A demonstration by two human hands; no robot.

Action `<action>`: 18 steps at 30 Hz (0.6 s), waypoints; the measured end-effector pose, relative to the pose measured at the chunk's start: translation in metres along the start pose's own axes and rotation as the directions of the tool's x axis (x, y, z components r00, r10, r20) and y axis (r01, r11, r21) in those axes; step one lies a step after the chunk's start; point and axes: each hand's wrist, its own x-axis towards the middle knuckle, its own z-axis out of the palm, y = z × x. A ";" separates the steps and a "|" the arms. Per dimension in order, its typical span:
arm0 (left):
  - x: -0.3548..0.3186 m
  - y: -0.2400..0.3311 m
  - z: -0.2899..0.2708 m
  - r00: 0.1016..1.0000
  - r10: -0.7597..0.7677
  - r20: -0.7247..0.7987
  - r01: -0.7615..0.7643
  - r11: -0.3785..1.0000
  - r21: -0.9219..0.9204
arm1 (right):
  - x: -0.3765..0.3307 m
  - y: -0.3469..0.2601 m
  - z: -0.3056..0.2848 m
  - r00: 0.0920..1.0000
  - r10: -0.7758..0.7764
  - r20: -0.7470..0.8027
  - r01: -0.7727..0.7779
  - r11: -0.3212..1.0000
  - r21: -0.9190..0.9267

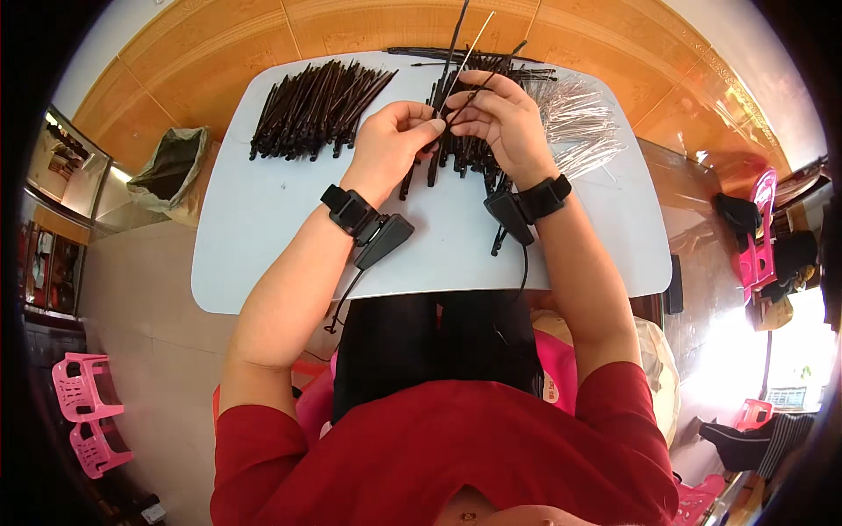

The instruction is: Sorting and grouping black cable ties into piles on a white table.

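Observation:
Above the middle of the table, my left hand point(393, 147) pinches the lower ends of a thin dark rod point(455, 39) and a silver wire point(478, 39), which stick up side by side. My right hand point(507, 121) is closed close beside it, its fingertips on a slim dark strand point(504, 66) that crosses the rod and wire. The exact point where the pieces meet is hidden by my fingers. Beneath both hands lies a loose heap of dark rods with knobbed ends point(460, 162). Straight silver wires point(583, 118) are spread right of my right hand.
A bundle of dark rods point(316, 110) lies at the table's far left. The pale table point(263, 254) has rounded corners. An open sack point(171, 171) stands off its left side, pink stools point(83, 390) farther left. A tiled wall point(368, 26) runs behind. Both wrists wear black devices with cables.

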 end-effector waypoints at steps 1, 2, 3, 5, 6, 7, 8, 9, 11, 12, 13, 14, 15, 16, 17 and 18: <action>0.000 0.000 -0.001 1.000 0.002 -0.016 -0.002 1.000 0.008 | -0.001 -0.001 0.000 1.000 0.004 0.017 -0.004 1.000 0.000; 0.001 0.000 -0.002 0.999 0.004 -0.032 -0.004 1.000 0.017 | -0.001 -0.002 -0.001 0.999 0.009 0.033 -0.009 1.000 0.000; 0.001 0.000 -0.002 0.999 0.005 -0.034 -0.005 1.000 0.017 | -0.002 -0.002 0.000 0.999 0.009 0.035 -0.009 1.000 0.000; 0.000 0.005 -0.002 0.998 0.039 -0.048 -0.039 0.999 0.007 | -0.003 0.000 0.003 0.999 -0.036 0.003 0.036 0.995 -0.091; -0.001 0.006 -0.002 0.997 0.056 -0.055 -0.056 0.998 0.003 | -0.004 0.000 0.004 0.998 -0.059 -0.012 0.057 0.989 -0.137; -0.001 0.006 -0.001 0.997 0.057 -0.053 -0.057 0.998 0.004 | -0.004 -0.001 0.003 0.998 -0.061 -0.013 0.059 0.989 -0.137; -0.002 0.005 -0.001 0.996 0.070 -0.049 -0.069 0.997 0.017 | -0.004 -0.001 0.002 0.998 -0.057 0.009 0.058 0.992 -0.111; -0.002 0.005 0.000 0.995 0.083 -0.047 -0.081 0.996 0.031 | -0.004 -0.002 0.002 0.998 -0.053 0.033 0.055 0.995 -0.083; -0.002 0.004 -0.001 0.995 0.095 -0.043 -0.093 0.995 0.047 | -0.004 -0.004 0.003 0.997 -0.051 0.055 0.054 0.997 -0.054; 0.000 0.003 -0.002 0.995 0.088 -0.046 -0.087 0.996 0.037 | -0.004 -0.004 0.003 0.997 -0.056 0.045 0.058 0.996 -0.061; 0.001 0.002 -0.004 0.996 0.081 -0.049 -0.080 0.996 0.028 | -0.003 -0.004 0.004 0.998 -0.061 0.036 0.063 0.996 -0.068; 0.001 0.002 -0.004 0.996 0.073 -0.051 -0.072 0.997 0.018 | -0.003 -0.004 0.005 0.998 -0.065 0.024 0.067 0.995 -0.075; 0.001 0.003 -0.004 0.996 0.072 -0.049 -0.071 0.997 0.018 | -0.003 -0.003 0.005 0.998 -0.065 0.022 0.067 0.995 -0.075; 0.000 0.002 -0.003 0.994 0.095 -0.045 -0.091 0.992 0.086 | -0.002 -0.001 0.004 0.997 -0.072 0.003 0.072 0.994 -0.087; 0.000 0.002 -0.003 0.992 0.119 -0.039 -0.112 0.982 0.154 | -0.002 0.000 0.004 0.997 -0.078 -0.017 0.076 0.992 -0.100; -0.001 0.002 -0.002 0.989 0.142 -0.032 -0.132 0.966 0.221 | -0.002 0.000 0.003 0.996 -0.085 -0.037 0.081 0.990 -0.113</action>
